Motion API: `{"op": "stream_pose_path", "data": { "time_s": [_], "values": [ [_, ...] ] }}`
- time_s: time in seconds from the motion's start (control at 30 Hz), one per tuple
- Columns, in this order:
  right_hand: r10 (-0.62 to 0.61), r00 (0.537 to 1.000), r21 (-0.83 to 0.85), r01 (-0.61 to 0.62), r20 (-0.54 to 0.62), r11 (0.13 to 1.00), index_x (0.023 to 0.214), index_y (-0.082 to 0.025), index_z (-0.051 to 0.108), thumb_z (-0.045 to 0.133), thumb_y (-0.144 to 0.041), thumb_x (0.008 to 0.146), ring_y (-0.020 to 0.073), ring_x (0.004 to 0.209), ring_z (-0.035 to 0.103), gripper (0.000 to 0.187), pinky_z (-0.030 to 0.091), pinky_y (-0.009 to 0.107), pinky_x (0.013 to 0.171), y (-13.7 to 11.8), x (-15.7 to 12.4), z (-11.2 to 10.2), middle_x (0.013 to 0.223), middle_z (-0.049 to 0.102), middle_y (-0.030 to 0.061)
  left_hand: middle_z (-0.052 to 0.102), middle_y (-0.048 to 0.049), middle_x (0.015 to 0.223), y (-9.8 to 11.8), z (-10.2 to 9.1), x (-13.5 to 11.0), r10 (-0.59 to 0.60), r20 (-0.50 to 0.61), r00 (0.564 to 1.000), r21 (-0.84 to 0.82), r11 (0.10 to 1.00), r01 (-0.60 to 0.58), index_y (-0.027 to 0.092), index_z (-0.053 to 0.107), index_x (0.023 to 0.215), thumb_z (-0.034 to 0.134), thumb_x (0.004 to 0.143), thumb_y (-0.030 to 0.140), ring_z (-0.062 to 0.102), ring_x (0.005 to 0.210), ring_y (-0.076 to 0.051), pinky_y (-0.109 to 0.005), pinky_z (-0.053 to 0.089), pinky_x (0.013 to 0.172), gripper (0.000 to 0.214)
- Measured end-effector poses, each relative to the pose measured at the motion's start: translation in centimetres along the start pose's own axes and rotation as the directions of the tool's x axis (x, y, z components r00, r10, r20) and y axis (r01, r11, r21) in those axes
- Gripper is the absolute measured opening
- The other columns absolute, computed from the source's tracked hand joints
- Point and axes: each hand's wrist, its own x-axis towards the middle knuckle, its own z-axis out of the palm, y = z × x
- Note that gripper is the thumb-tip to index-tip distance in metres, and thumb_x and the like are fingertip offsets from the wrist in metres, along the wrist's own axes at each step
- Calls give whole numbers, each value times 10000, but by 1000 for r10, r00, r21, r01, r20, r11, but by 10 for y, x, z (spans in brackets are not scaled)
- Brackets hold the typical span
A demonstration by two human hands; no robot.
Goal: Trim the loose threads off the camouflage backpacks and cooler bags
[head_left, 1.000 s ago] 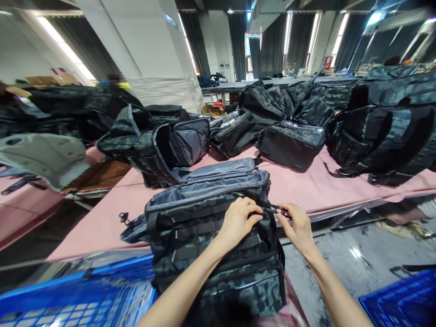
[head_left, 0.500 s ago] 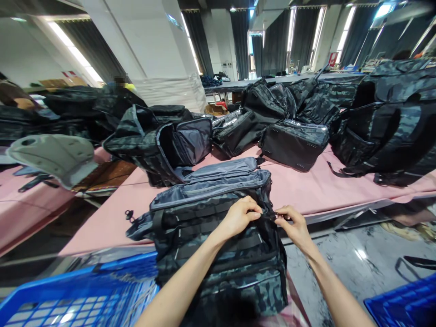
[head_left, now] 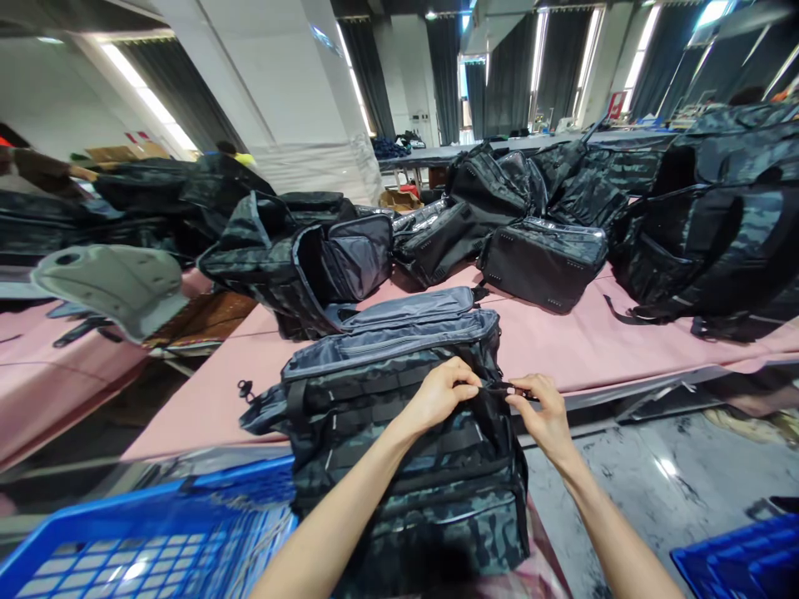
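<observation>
A dark camouflage bag (head_left: 399, 466) stands at the pink table's edge, its grey-lined top flap folded open away from me. At its upper right corner my left hand (head_left: 440, 395) is closed, pinching a black strap (head_left: 496, 388) between thumb and fingers. My right hand (head_left: 542, 408) pinches the other end of that strap, just off the bag's side. A small dark piece shows at the right fingertips; whether it is a buckle I cannot make out. The strap runs short and nearly level between both hands.
More camouflage bags (head_left: 543, 266) lie across the pink table (head_left: 549, 353). A blue plastic basket (head_left: 156, 541) sits at lower left, another blue basket (head_left: 742, 553) at lower right. A grey chair (head_left: 112, 279) stands on the left. A person (head_left: 41, 170) is at the far left.
My right hand has shifted slightly right and up, and more of the strap shows between the hands. The left hand keeps its pinch. The view has turned slightly left.
</observation>
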Motion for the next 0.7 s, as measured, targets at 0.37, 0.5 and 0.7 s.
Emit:
{"op": "stream_pose_path", "data": {
  "time_s": [0.37, 0.5, 0.7],
  "values": [
    [-21, 999, -24, 22, 35, 999, 856, -222, 605, 563, -299, 816, 170, 690, 527, 96, 377, 338, 703, 0, 3, -3, 721, 609, 9, 528, -11, 780, 0, 0, 0, -5, 4, 1000, -7, 1000, 5, 158, 662, 667, 559, 689, 118, 516, 774, -139, -256, 387, 745, 113],
    [9, 998, 17, -10, 69, 1000, 850, -221, 610, 564, -316, 811, 169, 688, 520, 113, 383, 339, 700, 1, 3, -3, 700, 587, 9, 532, -14, 782, 0, -1, -1, 2, -4, 1000, -5, 1000, -2, 160, 667, 674, 558, 694, 125, 518, 775, -140, -254, 397, 746, 116],
    [122, 988, 192, -138, 94, 972, 813, -220, 630, 601, -290, 761, 153, 690, 512, 92, 407, 295, 662, 1, 4, 2, 701, 583, -1, 526, -11, 771, 0, -1, -1, 0, 1, 1000, -12, 1000, 0, 156, 662, 669, 562, 690, 115, 513, 765, -134, -248, 393, 740, 110]
  ]
}}
